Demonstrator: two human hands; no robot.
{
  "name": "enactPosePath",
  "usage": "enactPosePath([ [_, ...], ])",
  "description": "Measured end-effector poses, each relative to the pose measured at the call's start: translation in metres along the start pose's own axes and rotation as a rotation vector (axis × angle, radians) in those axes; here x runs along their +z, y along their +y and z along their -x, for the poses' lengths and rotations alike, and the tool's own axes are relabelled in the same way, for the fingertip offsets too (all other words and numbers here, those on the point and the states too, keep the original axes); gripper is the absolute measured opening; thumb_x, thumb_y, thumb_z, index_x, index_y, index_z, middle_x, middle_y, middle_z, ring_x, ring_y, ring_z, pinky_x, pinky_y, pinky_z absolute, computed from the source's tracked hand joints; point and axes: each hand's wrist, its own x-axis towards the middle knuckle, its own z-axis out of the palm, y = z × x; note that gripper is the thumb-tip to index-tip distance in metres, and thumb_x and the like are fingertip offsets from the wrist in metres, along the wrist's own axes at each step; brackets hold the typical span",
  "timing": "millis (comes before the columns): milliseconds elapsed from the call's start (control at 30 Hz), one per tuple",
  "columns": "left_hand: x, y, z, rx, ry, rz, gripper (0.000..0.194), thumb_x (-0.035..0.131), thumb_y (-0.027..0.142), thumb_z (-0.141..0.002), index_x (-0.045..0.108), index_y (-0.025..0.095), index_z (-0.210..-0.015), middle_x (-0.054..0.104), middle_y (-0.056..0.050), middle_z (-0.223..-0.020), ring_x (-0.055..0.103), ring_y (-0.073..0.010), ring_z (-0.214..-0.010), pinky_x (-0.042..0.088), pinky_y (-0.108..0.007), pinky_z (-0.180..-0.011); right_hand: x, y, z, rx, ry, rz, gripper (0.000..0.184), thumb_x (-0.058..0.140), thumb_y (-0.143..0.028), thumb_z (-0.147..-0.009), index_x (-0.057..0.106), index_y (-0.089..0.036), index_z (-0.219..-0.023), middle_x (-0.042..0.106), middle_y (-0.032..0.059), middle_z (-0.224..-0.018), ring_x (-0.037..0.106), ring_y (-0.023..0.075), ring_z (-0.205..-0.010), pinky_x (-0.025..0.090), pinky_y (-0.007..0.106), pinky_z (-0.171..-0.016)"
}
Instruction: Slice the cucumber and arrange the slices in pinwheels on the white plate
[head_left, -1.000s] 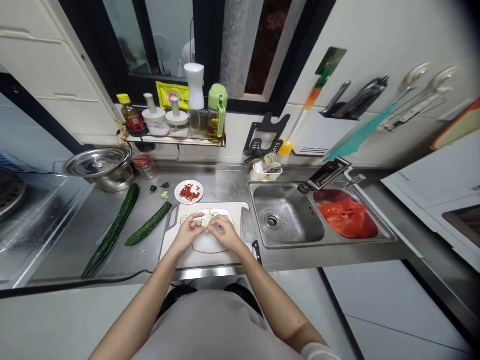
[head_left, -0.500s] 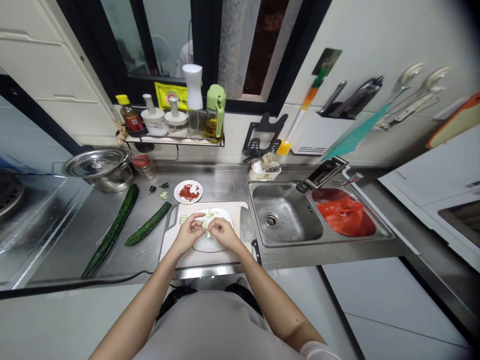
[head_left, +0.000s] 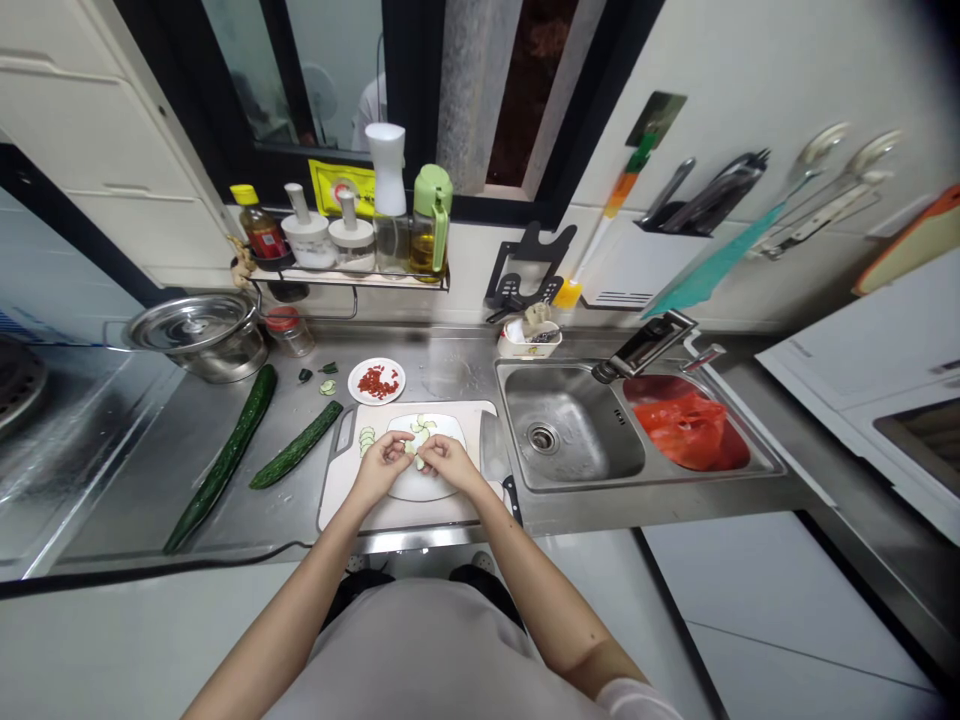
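Note:
Both hands are over a white plate that rests on a cutting board. My left hand is closed in a pinch on a small cucumber slice near the plate's middle. My right hand pinches at the same spot, its fingertips closed on a pale green cucumber slice; the fingers partly hide it. Several cucumber slices lie on the plate just beyond my fingertips. More slices overlap in a row on the board, left of the plate. A kitchen knife lies along the board's right side.
A small plate of red pieces stands behind the board. Left of it lie cut cucumber ends, a shorter cucumber and a longer one. A lidded steel pot is back left; a sink is right.
My left hand's fingers have drawn in from a more stretched pose. The right hand has shifted slightly, still pinching over the plate. The slices on the board show more fully.

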Motion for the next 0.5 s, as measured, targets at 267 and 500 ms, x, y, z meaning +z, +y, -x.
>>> enactPosePath([
  [267,0.014,-0.013,-0.004,-0.082,0.053,0.059,0.028,0.071,0.034,-0.063,0.062,0.016,-0.082,0.047,0.007,-0.059,0.043,-0.0065,-0.053,0.034,-0.019,-0.054,-0.014,0.004,-0.005,-0.185,0.103,0.187,0.014,0.057,-0.033,-0.077,0.057,-0.019,-0.076,0.058,-0.0015,-0.07,0.052,0.0123,-0.066,0.041,0.024,-0.064],
  [500,0.027,-0.025,-0.016,-0.122,0.073,-0.01,0.027,0.071,0.039,-0.062,0.067,0.016,-0.075,0.066,-0.001,-0.069,0.055,-0.0107,-0.06,0.043,-0.023,-0.062,-0.038,-0.012,-0.011,-0.181,0.088,0.556,0.011,0.058,-0.027,-0.08,0.061,-0.018,-0.076,0.058,-0.0025,-0.067,0.049,0.0114,-0.064,0.036,0.022,-0.062],
])
